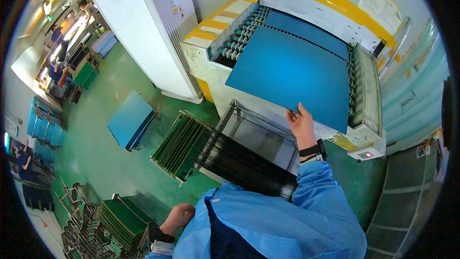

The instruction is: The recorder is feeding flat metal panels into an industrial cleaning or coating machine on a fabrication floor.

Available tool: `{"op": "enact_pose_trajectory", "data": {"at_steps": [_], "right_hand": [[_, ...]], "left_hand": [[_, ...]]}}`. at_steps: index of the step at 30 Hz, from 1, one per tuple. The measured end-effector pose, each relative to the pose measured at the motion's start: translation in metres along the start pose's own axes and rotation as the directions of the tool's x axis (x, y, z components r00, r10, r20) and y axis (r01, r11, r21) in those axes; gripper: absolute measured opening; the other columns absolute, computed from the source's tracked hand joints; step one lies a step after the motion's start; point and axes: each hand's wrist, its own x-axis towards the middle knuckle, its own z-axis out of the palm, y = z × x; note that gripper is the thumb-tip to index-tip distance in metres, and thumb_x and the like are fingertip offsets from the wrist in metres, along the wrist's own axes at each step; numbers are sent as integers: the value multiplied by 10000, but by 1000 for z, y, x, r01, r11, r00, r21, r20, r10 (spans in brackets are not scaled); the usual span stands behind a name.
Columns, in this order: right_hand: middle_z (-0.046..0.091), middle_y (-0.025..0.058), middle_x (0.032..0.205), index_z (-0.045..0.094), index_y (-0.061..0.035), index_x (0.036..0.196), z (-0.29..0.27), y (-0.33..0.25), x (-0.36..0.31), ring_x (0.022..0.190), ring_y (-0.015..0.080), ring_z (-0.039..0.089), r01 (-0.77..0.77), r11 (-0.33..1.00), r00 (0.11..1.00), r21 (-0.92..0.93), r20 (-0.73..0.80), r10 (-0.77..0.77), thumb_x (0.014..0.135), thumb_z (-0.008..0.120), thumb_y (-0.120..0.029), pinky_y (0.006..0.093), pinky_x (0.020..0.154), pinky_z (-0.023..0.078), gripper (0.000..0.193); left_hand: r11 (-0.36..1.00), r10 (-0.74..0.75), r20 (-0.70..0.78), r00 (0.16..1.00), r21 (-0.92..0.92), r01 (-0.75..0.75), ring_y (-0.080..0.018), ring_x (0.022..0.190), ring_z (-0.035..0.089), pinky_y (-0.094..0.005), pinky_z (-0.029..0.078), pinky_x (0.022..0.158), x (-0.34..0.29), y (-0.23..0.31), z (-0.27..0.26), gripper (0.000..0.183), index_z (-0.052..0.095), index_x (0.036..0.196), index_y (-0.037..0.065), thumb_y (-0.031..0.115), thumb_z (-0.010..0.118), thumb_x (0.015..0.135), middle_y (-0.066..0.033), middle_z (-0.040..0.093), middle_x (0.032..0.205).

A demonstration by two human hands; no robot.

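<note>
My right hand [301, 125] holds the near edge of a large flat blue panel [297, 74], thumb on top and fingers underneath. The panel lies on the rollers of a conveyor machine [373, 105], its near edge reaching out past the machine's front. Behind it, a second blue panel [306, 31] rests on the same rollers. Down by my left side, my left hand [178, 217] is curled into a loose fist with nothing seen in it. Just below the held panel stands a black slotted rack [244, 163], close against my body.
Left of the black rack is a rack of upright green boards [179, 139]. A low stand with a blue top [132, 120] sits farther left. More boards [122, 218] and metal frames [79, 211] crowd the lower left. A tall white cabinet [139, 29] adjoins the machine. Several people work far left.
</note>
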Motion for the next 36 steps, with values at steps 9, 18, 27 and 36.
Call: {"op": "enact_pose_trajectory", "data": {"at_steps": [9, 18, 27, 36], "right_hand": [[604, 163, 980, 530, -28, 1096, -4, 0, 14, 860, 301, 607, -37, 999, 997, 23, -66, 39, 914, 650, -259, 412, 758, 511, 318], [606, 151, 958, 558, -13, 1044, -2, -1, 18, 857, 279, 598, -37, 999, 999, 36, -25, 38, 909, 657, -239, 379, 759, 536, 281], [580, 142, 1011, 552, 57, 1098, -21, -10, 43, 899, 244, 594, -87, 996, 996, 17, 33, 86, 881, 699, -225, 349, 785, 529, 386], [639, 89, 950, 603, 5, 1039, 4, -5, 14, 872, 202, 613, -143, 978, 987, -150, 57, 153, 906, 665, -246, 312, 752, 525, 290]], "left_hand": [[1000, -19, -5, 1000, -22, 19, -293, 785, 656, -374, 525, 714, -3, 0, 4, 143, 677, 913, 21, 123, 616, 834, -175, 658, 852], [998, -26, -13, 1000, -66, 25, -290, 791, 648, -377, 518, 717, -10, -13, 12, 141, 668, 909, 21, 119, 614, 824, -165, 661, 855], [999, 34, -65, 997, -40, -36, -322, 796, 633, -406, 504, 710, -22, -18, 18, 137, 651, 907, 32, 126, 590, 828, -167, 652, 862], [994, 61, -64, 996, 91, -55, -356, 792, 625, -442, 489, 701, -19, -26, 32, 138, 639, 857, 46, 138, 540, 829, -174, 647, 843]]}}
